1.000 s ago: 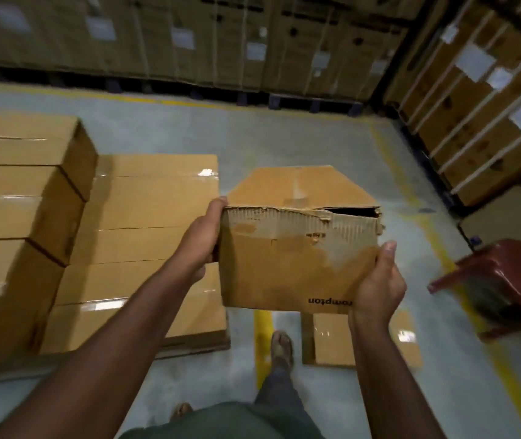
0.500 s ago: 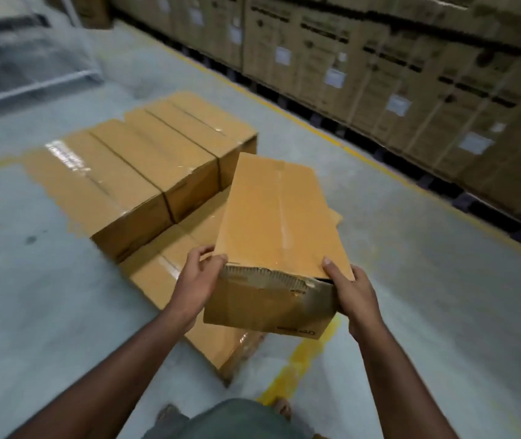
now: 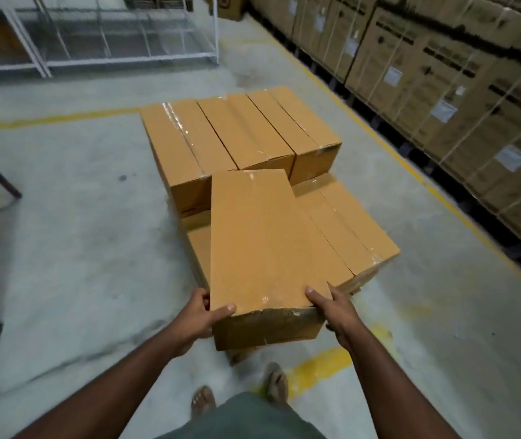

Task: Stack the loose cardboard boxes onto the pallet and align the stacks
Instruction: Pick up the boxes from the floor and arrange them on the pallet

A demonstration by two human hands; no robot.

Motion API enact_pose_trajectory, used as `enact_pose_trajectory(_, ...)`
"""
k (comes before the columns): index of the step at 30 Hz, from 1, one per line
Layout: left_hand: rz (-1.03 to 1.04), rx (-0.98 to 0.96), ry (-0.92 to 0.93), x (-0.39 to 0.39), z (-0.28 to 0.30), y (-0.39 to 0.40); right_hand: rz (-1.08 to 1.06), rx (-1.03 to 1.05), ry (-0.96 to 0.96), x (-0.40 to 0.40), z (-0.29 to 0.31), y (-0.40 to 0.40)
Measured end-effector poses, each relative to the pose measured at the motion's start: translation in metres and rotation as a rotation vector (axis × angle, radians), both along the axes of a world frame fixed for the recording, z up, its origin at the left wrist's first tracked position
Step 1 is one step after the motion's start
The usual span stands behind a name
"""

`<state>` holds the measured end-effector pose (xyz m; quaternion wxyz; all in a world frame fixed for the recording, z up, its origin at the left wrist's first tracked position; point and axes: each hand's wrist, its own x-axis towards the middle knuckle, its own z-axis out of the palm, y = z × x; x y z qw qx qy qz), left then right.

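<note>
Pallet hidden beneath stacked boxes point(image 3: 243, 134); left hand point(image 3: 200, 315) and right hand point(image 3: 335, 307) grip carried box point(image 3: 262, 242); grey concrete floor point(image 3: 78, 248).

Bare forearms, grey-green shorts point(image 3: 240, 419), sandals point(image 3: 202, 400)

The grey concrete floor point(image 3: 88, 248) carries yellow painted lines point(image 3: 322, 364) and a low stack of cardboard boxes point(image 3: 347, 223), probably on a pallet hidden beneath. A white wire rack point(image 3: 100, 33) stands farther back, strapped cartons point(image 3: 461, 99) line the right side, and two sandalled feet point(image 3: 203, 399) stand nearest.
</note>
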<state>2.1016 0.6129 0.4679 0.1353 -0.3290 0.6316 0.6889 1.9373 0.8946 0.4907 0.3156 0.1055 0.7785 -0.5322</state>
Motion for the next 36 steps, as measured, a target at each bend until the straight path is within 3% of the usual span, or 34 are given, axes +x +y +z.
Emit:
enact_pose_trajectory(7,0.162,0.032,-0.042,0.031,-0.044,0.045,0.204,-0.052,-0.07,-0.016,-0.039,0.005)
enact_pose_trajectory(16,0.373,-0.033,-0.13,-0.005,-0.061,0.102,0.485,-0.033,-0.09,-0.073,-0.07,0.027)
enact_pose_trajectory(22,0.469,-0.268,-0.359,-0.037,-0.075,0.134,0.6,0.097,0.033,-0.097,-0.089,0.023)
enact_pose_trajectory(26,0.487,-0.308,-0.412,-0.053,-0.082,0.134,0.697,0.159,0.126,-0.109,-0.103,0.016)
enact_pose_trajectory(36,0.548,-0.404,-0.429,-0.058,-0.091,0.109,0.769,0.146,0.124,-0.121,-0.12,-0.008)
